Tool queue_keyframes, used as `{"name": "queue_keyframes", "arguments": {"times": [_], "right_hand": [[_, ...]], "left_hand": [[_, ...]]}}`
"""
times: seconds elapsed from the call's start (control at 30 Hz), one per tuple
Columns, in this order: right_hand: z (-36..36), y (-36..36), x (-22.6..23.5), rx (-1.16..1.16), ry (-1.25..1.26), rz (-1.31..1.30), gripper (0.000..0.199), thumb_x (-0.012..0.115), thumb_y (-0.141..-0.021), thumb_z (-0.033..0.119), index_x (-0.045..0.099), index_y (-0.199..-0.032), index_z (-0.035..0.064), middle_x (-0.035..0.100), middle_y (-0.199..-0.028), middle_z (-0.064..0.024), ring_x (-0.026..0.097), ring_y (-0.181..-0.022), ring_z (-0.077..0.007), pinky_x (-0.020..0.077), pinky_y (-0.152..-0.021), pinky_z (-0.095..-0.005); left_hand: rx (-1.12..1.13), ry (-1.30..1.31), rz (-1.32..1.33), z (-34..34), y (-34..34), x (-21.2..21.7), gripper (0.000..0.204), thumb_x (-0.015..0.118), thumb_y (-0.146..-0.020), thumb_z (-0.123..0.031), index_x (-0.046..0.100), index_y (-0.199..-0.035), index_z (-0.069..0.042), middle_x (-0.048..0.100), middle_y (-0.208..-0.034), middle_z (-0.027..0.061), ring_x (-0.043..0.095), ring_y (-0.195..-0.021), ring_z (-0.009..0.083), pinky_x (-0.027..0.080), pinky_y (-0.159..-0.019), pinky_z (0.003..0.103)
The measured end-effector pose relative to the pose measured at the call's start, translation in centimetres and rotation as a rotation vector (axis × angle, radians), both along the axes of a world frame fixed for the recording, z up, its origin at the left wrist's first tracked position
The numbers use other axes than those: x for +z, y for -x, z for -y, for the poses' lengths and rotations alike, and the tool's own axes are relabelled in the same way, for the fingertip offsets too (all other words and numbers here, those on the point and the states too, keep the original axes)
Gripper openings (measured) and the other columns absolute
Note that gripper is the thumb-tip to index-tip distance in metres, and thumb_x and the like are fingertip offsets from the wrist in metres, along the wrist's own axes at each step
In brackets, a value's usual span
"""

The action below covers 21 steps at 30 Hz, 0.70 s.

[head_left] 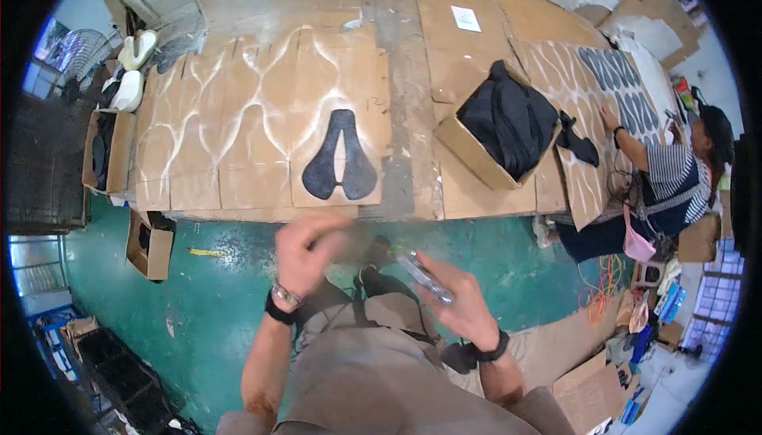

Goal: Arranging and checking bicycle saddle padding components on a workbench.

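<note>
A: ok so what are the hands up to?

B: Left hand (302, 259) is center frame, just left of the middle, forearm coming up almost straight from the bottom edge. Wrist has a metal bracelet (286, 295) over a dark band. Fingers bend toward the right, but they're a blur, so can't tell if they're together or apart, or holding anything.

A: And the right?

B: Right hand (463, 300) sits a bit lower, right of center. Forearm slants up and left from the lower edge, black band (494, 347) on that wrist. Fingers and thumb are closed on a slim silvery object (427, 276), which tilts with its top end to the upper left. Can't make out exactly what it is.

A: What's near them?

B: Black pad (318, 173) with a slit down the middle, lying on the cardboard (262, 177) just above the left hand, not touching it. Upper right there's an open box (476, 153) of black material (508, 121).
</note>
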State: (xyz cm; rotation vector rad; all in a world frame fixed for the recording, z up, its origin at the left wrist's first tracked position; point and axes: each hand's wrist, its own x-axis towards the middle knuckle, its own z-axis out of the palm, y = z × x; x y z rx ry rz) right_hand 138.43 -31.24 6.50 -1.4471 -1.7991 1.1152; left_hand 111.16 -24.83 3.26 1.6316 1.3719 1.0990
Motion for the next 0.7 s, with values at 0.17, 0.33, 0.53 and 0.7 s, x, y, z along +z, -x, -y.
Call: {"name": "queue_keyframes", "arguments": {"times": [0.17,0.33,0.53,0.7], "right_hand": [[-0.3,1.2,-0.5,0.106,0.052,-0.025,0.052,0.076,-0.080,0.007,0.063,-0.130,-0.0014,0.067,-0.104,-0.0229,0.064,-0.094,-0.0471,0.0527,-0.079,-0.0487],[0.2,2.2,0.4,0.049,0.038,-0.128,0.042,0.076,-0.078,0.009,0.065,-0.117,-0.0021,0.066,-0.105,-0.0231,0.062,-0.096,-0.0498,0.0520,-0.078,-0.0502],[0.7,2.4,-0.8,0.026,0.032,-0.114,0.039,0.075,-0.080,0.007,0.065,-0.116,-0.0036,0.067,-0.105,-0.0252,0.062,-0.099,-0.0508,0.0522,-0.082,-0.0502],[1.1,2.7,-1.2,0.053,0.066,-0.156,0.041,0.077,-0.078,0.006,0.065,-0.116,-0.0040,0.068,-0.109,-0.0256,0.062,-0.102,-0.0503,0.0527,-0.084,-0.0497]], "left_hand": [[-0.645,-0.301,0.085,0.6,-6.6,6.1,0.033,0.085,-0.074,-0.019,0.072,-0.102,-0.007,0.069,-0.102,0.0072,0.066,-0.099,0.0303,0.052,-0.088,0.041],[-0.680,-0.197,-0.008,1.4,-6.3,4.9,0.029,0.087,-0.075,-0.021,0.072,-0.096,-0.007,0.070,-0.101,0.0067,0.068,-0.097,0.0300,0.055,-0.090,0.043],[-0.599,-0.342,-0.001,2.3,-6.7,4.2,0.022,0.082,-0.079,-0.015,0.070,-0.095,-0.004,0.069,-0.099,0.0087,0.068,-0.094,0.0307,0.055,-0.086,0.043],[-0.620,-0.336,0.016,3.0,-6.3,3.9,0.027,0.081,-0.079,-0.014,0.071,-0.100,-0.002,0.069,-0.101,0.0099,0.068,-0.096,0.0315,0.056,-0.088,0.045]]}}
